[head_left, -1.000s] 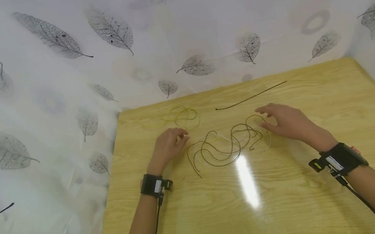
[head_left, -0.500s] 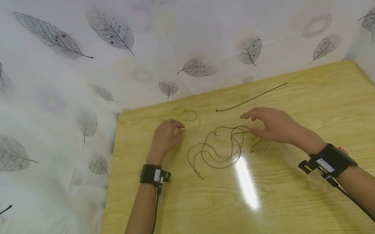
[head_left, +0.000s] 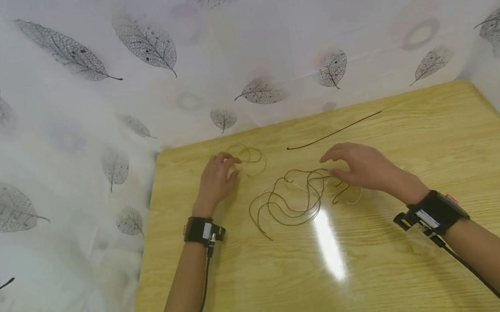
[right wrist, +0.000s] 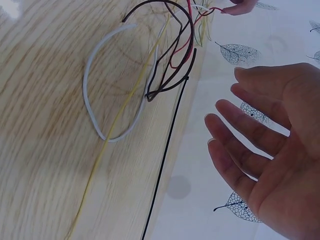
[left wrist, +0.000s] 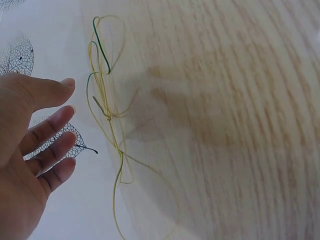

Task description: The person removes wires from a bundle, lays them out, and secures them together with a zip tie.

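My left hand [head_left: 216, 184] is held over the left part of the table, fingers bent loosely and apart. Just beyond its fingertips lies a loose coil of thin yellow-green wire [head_left: 259, 153]. In the left wrist view a gap shows between the hand [left wrist: 37, 135] and the yellow-green wire [left wrist: 108, 118]. To the right of a tangle of brown, reddish and white wires [head_left: 278, 205], my right hand [head_left: 365, 168] covers part of the tangle from above. The right wrist view shows that hand [right wrist: 280, 135] with spread, slightly bent fingers holding nothing. White wire [right wrist: 86, 82] curves beside it.
A single dark straight wire [head_left: 334, 131] lies at the back of the wood-grain table [head_left: 273, 286]. A leaf-printed white sheet [head_left: 283, 35] rises behind the table and along its left side. Black cameras are strapped to both wrists, each with a cable.
My left hand has moved away from the tangle's left end toward the yellow-green coil. My right hand has shifted left over the tangle's right end. The reddish loop there is no longer seen.
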Motion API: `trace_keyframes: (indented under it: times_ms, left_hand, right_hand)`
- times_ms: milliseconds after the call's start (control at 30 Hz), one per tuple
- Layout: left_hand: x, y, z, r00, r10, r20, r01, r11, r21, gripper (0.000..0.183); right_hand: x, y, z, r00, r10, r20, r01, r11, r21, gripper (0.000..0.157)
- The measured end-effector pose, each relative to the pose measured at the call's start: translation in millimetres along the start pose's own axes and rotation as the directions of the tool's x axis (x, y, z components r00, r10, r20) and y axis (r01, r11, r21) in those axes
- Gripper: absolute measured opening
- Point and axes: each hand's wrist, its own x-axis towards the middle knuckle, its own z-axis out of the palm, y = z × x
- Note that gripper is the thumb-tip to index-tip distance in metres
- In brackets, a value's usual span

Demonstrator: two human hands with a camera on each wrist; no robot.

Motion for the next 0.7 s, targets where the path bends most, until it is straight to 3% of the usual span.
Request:
trace_keyframes:
  times_ms: [167, 367, 567, 700]
  left_hand:
    - [6.6, -2.9, 1.5, 0.999, 0.022, 0.030, -0.023, 0.999, 0.031, 0.038]
    - [15.9, -4.3, 8.7, 0.985, 0.031, 0.169, -0.042, 0.997, 0.062, 0.044]
    - [16.5, 3.3, 15.4, 0.957, -0.018, 0.288, 0.011, 1.000, 0.027, 0.025]
    - [15.5, 6.4, 18.3, 0.963, 0.017, 0.268, -0.019, 1.000, 0.007, 0.017]
  right_hand:
    - [19, -7, -0.3, 0.999, -0.027, 0.023, 0.027, 1.000, -0.008, 0.029]
    - [62, -22, 0.1, 0.991, -0.107, 0.086, 0.107, 0.994, 0.000, 0.026]
    - [110, -44, 10.0, 0.965, -0.191, 0.178, 0.192, 0.981, 0.014, 0.023]
    - [135, -57, 18.4, 0.944, -0.205, 0.258, 0.207, 0.978, 0.022, 0.023]
